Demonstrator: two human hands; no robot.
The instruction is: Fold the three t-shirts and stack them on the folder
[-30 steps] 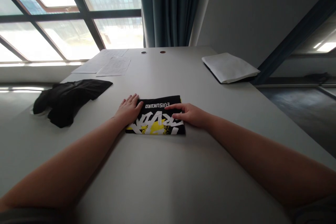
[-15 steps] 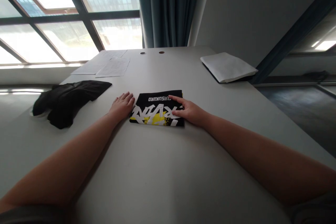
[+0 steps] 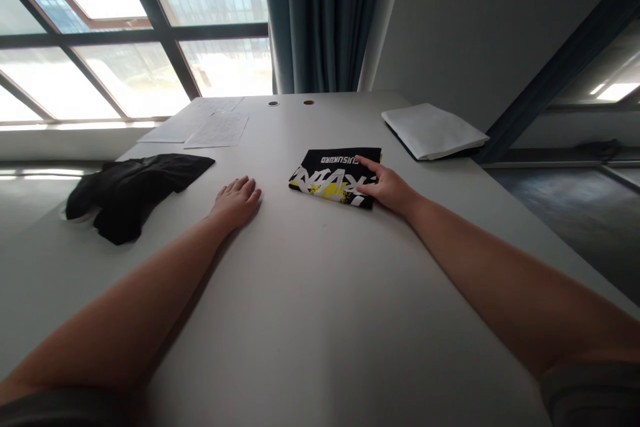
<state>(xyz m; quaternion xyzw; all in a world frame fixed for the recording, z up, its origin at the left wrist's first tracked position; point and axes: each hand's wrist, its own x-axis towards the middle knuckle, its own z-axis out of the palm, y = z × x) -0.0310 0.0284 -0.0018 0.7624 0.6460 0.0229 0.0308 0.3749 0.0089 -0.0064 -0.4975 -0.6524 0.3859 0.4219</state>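
Observation:
A folded black cloth with white lettering and yellow patches lies on the white table. My right hand grips its right side, with the thumb and a finger on top of the print. The other fingers are hidden at the edge. To the left of the cloth, and apart from it, my left hand lies palm down on the table, fingers stretched out and holding nothing.
A crumpled black garment is on the left. Printed papers lie at the back left. At the back right is a folded white item with a dark underside. Two round holes are near the far edge.
The folded cloth has moved right and toward the far side with my right hand, turning slightly. My left hand has stayed in nearly the same place, and the cloth is now away from it.

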